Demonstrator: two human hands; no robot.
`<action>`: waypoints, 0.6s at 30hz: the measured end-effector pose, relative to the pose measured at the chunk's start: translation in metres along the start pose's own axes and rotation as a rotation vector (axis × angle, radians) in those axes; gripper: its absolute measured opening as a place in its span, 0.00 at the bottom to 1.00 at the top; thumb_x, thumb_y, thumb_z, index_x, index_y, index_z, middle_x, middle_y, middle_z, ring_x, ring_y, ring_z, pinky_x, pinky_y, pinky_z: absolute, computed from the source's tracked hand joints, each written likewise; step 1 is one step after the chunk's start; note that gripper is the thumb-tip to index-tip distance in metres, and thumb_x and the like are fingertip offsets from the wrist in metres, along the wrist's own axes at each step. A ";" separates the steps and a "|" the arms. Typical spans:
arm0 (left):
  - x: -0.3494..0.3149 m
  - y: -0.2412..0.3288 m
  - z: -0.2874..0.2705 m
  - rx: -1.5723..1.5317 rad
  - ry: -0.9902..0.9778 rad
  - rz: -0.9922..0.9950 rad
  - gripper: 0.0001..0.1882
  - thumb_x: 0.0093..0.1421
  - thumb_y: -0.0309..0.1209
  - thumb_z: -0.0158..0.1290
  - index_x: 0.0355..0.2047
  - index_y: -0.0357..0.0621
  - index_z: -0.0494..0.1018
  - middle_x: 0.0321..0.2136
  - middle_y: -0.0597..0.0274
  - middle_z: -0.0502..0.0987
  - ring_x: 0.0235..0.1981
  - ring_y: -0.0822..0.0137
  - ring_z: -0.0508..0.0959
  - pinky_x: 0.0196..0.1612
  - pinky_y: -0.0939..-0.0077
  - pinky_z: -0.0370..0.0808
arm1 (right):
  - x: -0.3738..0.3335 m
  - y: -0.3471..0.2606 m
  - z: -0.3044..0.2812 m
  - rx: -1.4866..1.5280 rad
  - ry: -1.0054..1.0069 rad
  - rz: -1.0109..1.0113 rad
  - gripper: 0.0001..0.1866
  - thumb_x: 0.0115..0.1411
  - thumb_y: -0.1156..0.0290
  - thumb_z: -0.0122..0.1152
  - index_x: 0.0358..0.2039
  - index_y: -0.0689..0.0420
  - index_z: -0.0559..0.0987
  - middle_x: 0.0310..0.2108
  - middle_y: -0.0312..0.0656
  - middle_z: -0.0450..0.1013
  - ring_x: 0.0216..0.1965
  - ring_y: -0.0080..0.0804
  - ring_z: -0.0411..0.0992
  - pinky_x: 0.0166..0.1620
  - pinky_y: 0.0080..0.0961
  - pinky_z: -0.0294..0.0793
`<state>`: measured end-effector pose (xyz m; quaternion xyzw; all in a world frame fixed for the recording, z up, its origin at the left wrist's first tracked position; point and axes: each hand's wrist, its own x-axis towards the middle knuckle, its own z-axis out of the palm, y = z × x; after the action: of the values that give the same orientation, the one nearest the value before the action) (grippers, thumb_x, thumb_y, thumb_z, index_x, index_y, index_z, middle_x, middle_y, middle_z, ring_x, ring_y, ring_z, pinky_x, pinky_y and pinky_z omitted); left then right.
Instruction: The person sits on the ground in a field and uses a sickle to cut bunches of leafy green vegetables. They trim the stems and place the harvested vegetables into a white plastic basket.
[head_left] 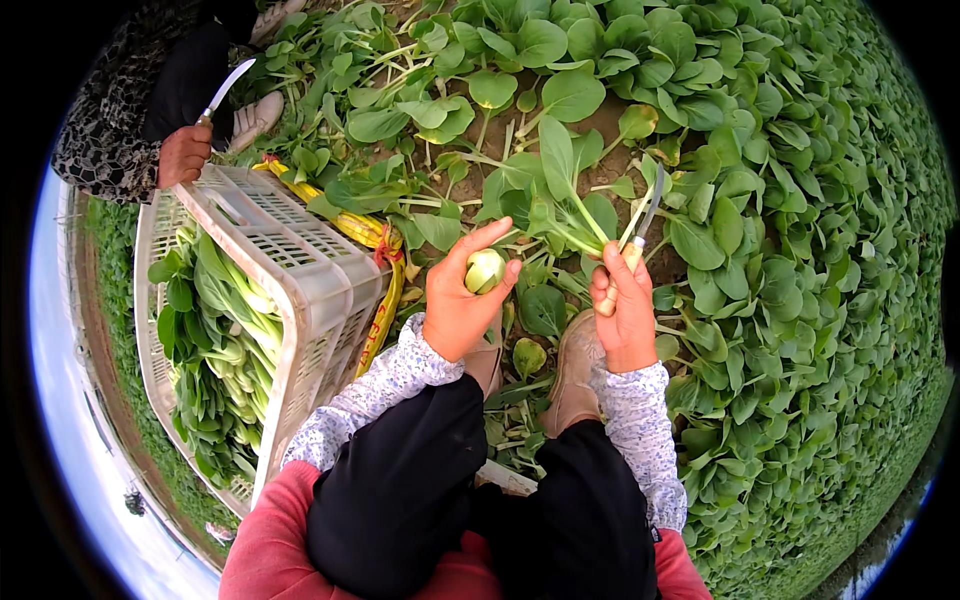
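Observation:
My left hand is closed around a bok choy, with its pale, rounded base turned up toward me; its leaves are mostly hidden behind the hand. To the right, my right hand grips a knife by its light handle, the curved blade pointing up and away. Between the same fingers are loose bok choy stalks with green leaves, reaching up and to the left. Both hands are above my knees, a small gap apart.
A white plastic crate on my left holds several bok choy. Yellow packaging lies along its side. Another person's hand holds a knife above the crate's far corner. Growing bok choy covers the right; cut leaves litter the soil ahead.

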<state>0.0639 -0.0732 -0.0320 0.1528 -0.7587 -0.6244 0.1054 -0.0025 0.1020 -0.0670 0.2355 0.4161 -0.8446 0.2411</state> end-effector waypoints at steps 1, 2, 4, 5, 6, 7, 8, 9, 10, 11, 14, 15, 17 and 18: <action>0.005 -0.001 -0.004 0.075 0.023 0.096 0.24 0.51 0.19 0.59 0.50 0.41 0.70 0.49 0.54 0.73 0.48 0.66 0.75 0.49 0.76 0.71 | 0.001 -0.003 -0.002 -0.018 0.017 -0.012 0.07 0.58 0.70 0.61 0.34 0.54 0.72 0.22 0.30 0.67 0.19 0.16 0.64 0.20 0.12 0.62; 0.008 0.001 -0.006 0.151 0.047 0.192 0.25 0.51 0.19 0.59 0.50 0.42 0.71 0.51 0.53 0.72 0.49 0.64 0.75 0.50 0.75 0.71 | 0.001 -0.006 -0.004 -0.037 0.034 -0.024 0.07 0.58 0.70 0.61 0.33 0.54 0.71 0.22 0.30 0.67 0.19 0.16 0.64 0.21 0.12 0.63; 0.008 0.008 -0.009 0.208 -0.024 0.235 0.26 0.49 0.18 0.58 0.50 0.46 0.71 0.55 0.50 0.68 0.47 0.59 0.77 0.44 0.73 0.75 | 0.002 -0.006 -0.005 -0.079 0.061 -0.061 0.08 0.56 0.72 0.63 0.33 0.54 0.71 0.22 0.31 0.67 0.20 0.17 0.64 0.21 0.12 0.63; 0.007 0.009 -0.008 0.202 -0.053 0.257 0.26 0.49 0.18 0.58 0.50 0.47 0.72 0.56 0.50 0.67 0.46 0.59 0.77 0.42 0.74 0.76 | 0.002 -0.005 -0.003 -0.102 0.075 -0.075 0.09 0.56 0.72 0.63 0.33 0.54 0.71 0.22 0.31 0.67 0.20 0.17 0.65 0.21 0.12 0.64; 0.007 0.011 -0.006 0.196 -0.082 0.279 0.26 0.49 0.18 0.58 0.50 0.48 0.72 0.57 0.50 0.66 0.44 0.60 0.78 0.40 0.74 0.77 | 0.002 -0.005 -0.001 -0.126 0.088 -0.089 0.09 0.55 0.72 0.63 0.33 0.54 0.71 0.22 0.31 0.67 0.20 0.17 0.65 0.22 0.12 0.64; 0.009 0.014 -0.007 0.261 -0.125 0.305 0.26 0.49 0.19 0.59 0.49 0.50 0.72 0.57 0.50 0.65 0.40 0.61 0.80 0.35 0.74 0.78 | 0.001 -0.005 0.001 -0.174 0.081 -0.110 0.10 0.55 0.72 0.63 0.33 0.55 0.71 0.22 0.31 0.67 0.20 0.16 0.65 0.22 0.13 0.64; 0.014 0.014 -0.007 0.381 -0.128 0.418 0.26 0.47 0.21 0.60 0.48 0.51 0.73 0.57 0.52 0.65 0.38 0.61 0.80 0.34 0.74 0.78 | -0.002 -0.005 0.004 -0.224 0.074 -0.130 0.10 0.55 0.72 0.64 0.33 0.55 0.70 0.22 0.31 0.67 0.20 0.16 0.65 0.22 0.13 0.64; 0.017 0.017 -0.006 0.450 -0.171 0.449 0.27 0.45 0.22 0.61 0.49 0.51 0.73 0.57 0.53 0.65 0.38 0.60 0.80 0.35 0.74 0.78 | -0.004 -0.006 0.006 -0.274 0.067 -0.150 0.10 0.55 0.72 0.64 0.33 0.56 0.70 0.22 0.31 0.68 0.21 0.16 0.65 0.22 0.13 0.64; 0.019 0.022 -0.009 0.542 -0.205 0.477 0.28 0.44 0.24 0.61 0.49 0.52 0.72 0.58 0.55 0.65 0.38 0.59 0.79 0.35 0.73 0.78 | -0.006 -0.005 0.011 -0.328 0.023 -0.156 0.10 0.55 0.73 0.64 0.33 0.56 0.70 0.23 0.31 0.68 0.21 0.16 0.65 0.22 0.13 0.64; 0.021 0.023 -0.010 0.599 -0.274 0.463 0.31 0.43 0.26 0.61 0.51 0.53 0.70 0.58 0.56 0.64 0.41 0.58 0.78 0.37 0.71 0.77 | -0.009 -0.006 0.011 -0.382 -0.022 -0.161 0.10 0.55 0.73 0.64 0.33 0.57 0.70 0.24 0.32 0.68 0.21 0.16 0.65 0.22 0.13 0.64; 0.018 0.008 -0.005 0.662 -0.431 0.282 0.34 0.42 0.28 0.61 0.54 0.46 0.66 0.56 0.54 0.66 0.42 0.56 0.77 0.40 0.67 0.76 | -0.016 -0.013 0.012 -0.539 -0.138 -0.161 0.11 0.54 0.72 0.65 0.32 0.59 0.70 0.24 0.32 0.68 0.22 0.16 0.64 0.23 0.13 0.64; 0.015 0.000 -0.006 0.640 -0.449 0.252 0.33 0.43 0.29 0.61 0.53 0.42 0.66 0.51 0.52 0.70 0.40 0.53 0.78 0.39 0.64 0.76 | -0.018 -0.013 0.015 -0.610 -0.185 -0.153 0.12 0.53 0.71 0.66 0.32 0.59 0.71 0.24 0.32 0.68 0.21 0.16 0.64 0.23 0.13 0.64; 0.011 -0.004 -0.007 0.610 -0.596 0.042 0.23 0.47 0.34 0.62 0.44 0.41 0.72 0.36 0.51 0.77 0.33 0.54 0.78 0.35 0.65 0.75 | -0.021 -0.013 0.013 -0.713 -0.264 -0.126 0.12 0.53 0.70 0.67 0.32 0.59 0.72 0.24 0.32 0.68 0.22 0.16 0.64 0.24 0.13 0.65; 0.008 -0.013 -0.009 0.591 -0.659 0.012 0.20 0.49 0.36 0.62 0.41 0.41 0.73 0.32 0.52 0.78 0.31 0.56 0.79 0.33 0.68 0.74 | -0.022 -0.010 0.015 -0.637 -0.230 -0.112 0.12 0.53 0.70 0.67 0.32 0.59 0.72 0.24 0.32 0.68 0.22 0.16 0.64 0.24 0.13 0.65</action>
<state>0.0612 -0.0862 -0.0437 -0.0352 -0.8987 -0.3953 -0.1866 0.0054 0.1000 -0.0398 0.0282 0.6414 -0.7050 0.3012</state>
